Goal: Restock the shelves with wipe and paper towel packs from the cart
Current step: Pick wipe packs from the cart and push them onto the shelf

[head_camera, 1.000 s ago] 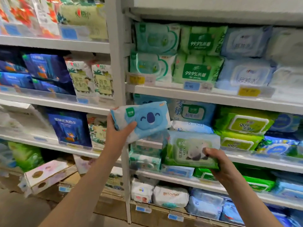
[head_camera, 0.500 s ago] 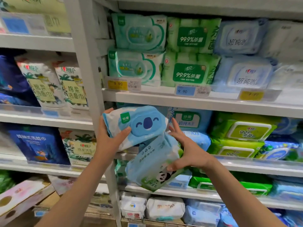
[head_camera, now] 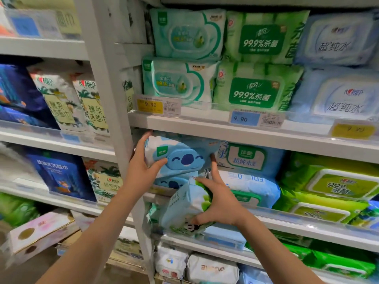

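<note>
A person's left hand (head_camera: 141, 171) grips a blue koala wipe pack (head_camera: 180, 157), seating it atop another on the middle shelf (head_camera: 246, 136); the right hand (head_camera: 220, 203) clutches a panda wipe pack (head_camera: 185, 208) below, apparently awaiting its slot.

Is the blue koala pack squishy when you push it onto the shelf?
Probably squishy: the koala pack has a soft plastic wrapper that dents under the left hand. It likely won't roll, being flat-sided. The shiny wrapper may be a bit slippery.

White shelves (head_camera: 235, 131) carry stacked wipe packs (head_camera: 178, 87); price tags (head_camera: 150, 105) line their edges.
</note>
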